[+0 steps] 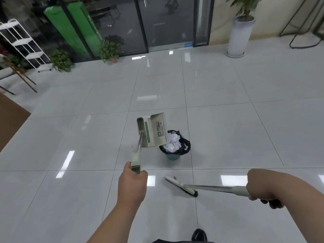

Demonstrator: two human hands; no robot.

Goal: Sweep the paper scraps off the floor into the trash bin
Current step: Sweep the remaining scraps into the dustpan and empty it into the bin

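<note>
Left hand is curled round the dustpan handle and right hand round the broom handle, the dustpan is tipped over the bin, where scraps are piled, and none are seen on the floor, so the task is judged nearly done.

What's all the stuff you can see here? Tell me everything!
trash bin: one, teal with black bag, mid-floor
paper scraps: one heap, white, inside the bin
dustpan: one, cream and green, tipped over the bin
broom: one, cream with black bristles, lower right
tall planter: one, white, far right
small potted plants: two, green, back left
shelf rack: one, white, far left
padded rolls: two, green, upper left
shoe: one, black, bottom edge
left hand: one, gripping dustpan handle
right hand: one, gripping broom handle
</note>
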